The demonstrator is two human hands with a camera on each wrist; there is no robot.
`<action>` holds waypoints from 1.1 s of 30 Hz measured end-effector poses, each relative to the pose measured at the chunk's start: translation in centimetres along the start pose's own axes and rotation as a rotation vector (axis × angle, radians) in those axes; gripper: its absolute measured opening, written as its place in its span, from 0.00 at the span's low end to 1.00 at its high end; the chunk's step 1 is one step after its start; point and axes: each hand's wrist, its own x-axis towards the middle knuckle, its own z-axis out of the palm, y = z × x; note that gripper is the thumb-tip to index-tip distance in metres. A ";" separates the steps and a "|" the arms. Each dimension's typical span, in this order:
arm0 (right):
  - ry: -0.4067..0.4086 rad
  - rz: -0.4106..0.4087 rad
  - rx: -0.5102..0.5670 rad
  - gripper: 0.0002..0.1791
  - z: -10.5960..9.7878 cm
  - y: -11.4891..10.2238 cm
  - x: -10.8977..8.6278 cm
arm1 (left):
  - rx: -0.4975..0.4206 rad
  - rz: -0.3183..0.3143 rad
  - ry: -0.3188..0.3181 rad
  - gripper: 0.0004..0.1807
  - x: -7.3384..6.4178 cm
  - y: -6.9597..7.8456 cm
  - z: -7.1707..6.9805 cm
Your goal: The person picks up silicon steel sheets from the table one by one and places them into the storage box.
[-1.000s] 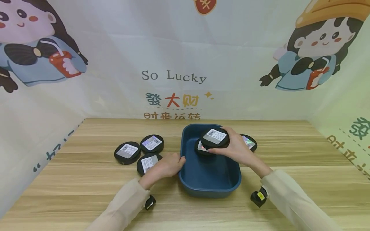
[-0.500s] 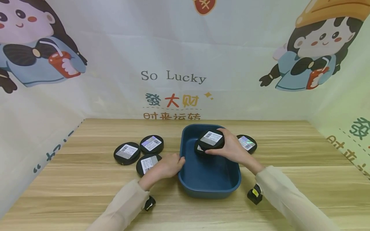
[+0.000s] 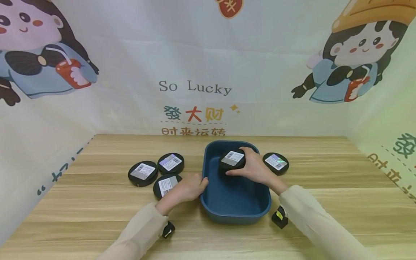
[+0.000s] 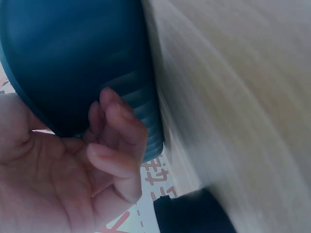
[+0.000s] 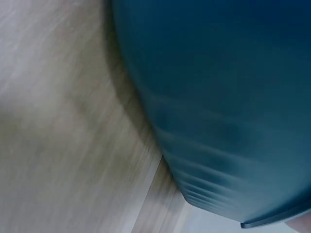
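My right hand (image 3: 255,167) grips a flat round black tin (image 3: 232,159) with a white-and-silver barcode label, low inside the back of a dark blue plastic bin (image 3: 230,198). Whatever lies under this tin is hidden. At the bin's left side, my left hand (image 3: 190,186) holds the rim; in the left wrist view the thumb is over the edge and curled fingers are by the outer wall (image 4: 68,58). Only a sliver of the right hand (image 5: 300,224) shows past the bin's rim in the right wrist view.
Left of the bin lie three similar black tins: one at far left (image 3: 143,173), one behind (image 3: 170,163), one partly behind the left wrist (image 3: 165,185). Another tin (image 3: 275,163) lies to the bin's right. A printed cloth (image 3: 130,90) hangs behind the wooden table (image 3: 81,216).
My right hand has moved left and down with the tin, over the one seen lying in the bin before, which it now covers. The left hand has stayed on the rim.
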 end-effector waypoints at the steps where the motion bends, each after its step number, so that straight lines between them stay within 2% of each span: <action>1: -0.007 0.004 0.000 0.52 0.0 0.0 0.1 | -0.002 -0.004 -0.003 0.20 0.0 0.0 0.0; 15: -0.055 0.019 -0.002 0.51 0.4 -0.4 0.3 | -0.008 -0.002 -0.002 0.20 -0.1 0.1 0.0; 26: -0.091 0.025 -0.043 0.50 0.5 -0.3 0.5 | -0.012 -0.012 -0.013 0.19 -0.1 0.1 -0.1; 33: -0.081 0.023 -0.055 0.49 0.8 -0.3 0.5 | -0.001 -0.006 0.000 0.20 0.0 0.0 0.0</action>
